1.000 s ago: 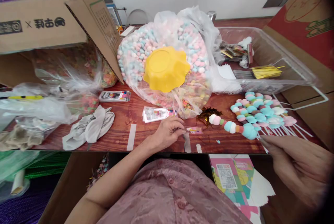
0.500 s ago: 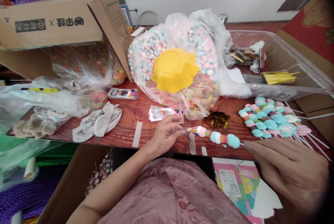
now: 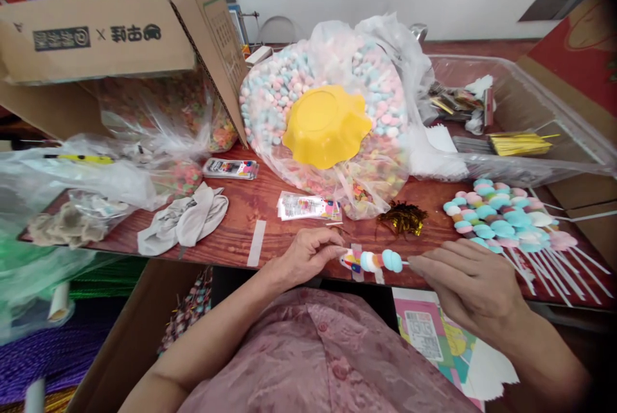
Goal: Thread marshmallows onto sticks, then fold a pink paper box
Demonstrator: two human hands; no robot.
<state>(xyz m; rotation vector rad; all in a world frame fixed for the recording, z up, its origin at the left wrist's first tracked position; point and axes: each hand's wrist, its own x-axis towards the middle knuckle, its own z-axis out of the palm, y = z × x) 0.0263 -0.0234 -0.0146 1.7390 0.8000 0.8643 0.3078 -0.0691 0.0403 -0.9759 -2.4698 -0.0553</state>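
Observation:
Over the table's front edge, my right hand [image 3: 472,278] pinches the white stick of a marshmallow skewer [image 3: 391,261], threaded with blue, white and brownish sweets. The skewer's far end is inside a small printed clear bag [image 3: 351,260]. My left hand [image 3: 308,255] pinches that bag at its left end. Just beyond the left hand lies a stack of the same printed bags [image 3: 308,206]. Gold twist ties [image 3: 405,217] sit in a small heap behind the skewer. A pile of finished-looking skewers [image 3: 506,217] lies right of my right hand, sticks toward me.
Behind the hands stands a big clear bag of marshmallows [image 3: 270,92] with an upturned yellow bowl [image 3: 325,127] on it. A cardboard box [image 3: 106,34] is at left, near grey gloves [image 3: 186,220]. At right is a clear plastic bin [image 3: 520,88] with yellow ties [image 3: 520,144].
My right hand has moved left, pushing the marshmallow skewer deeper into the printed bag. Fewer sweets now show outside it. My left hand keeps its pinch and has dropped slightly.

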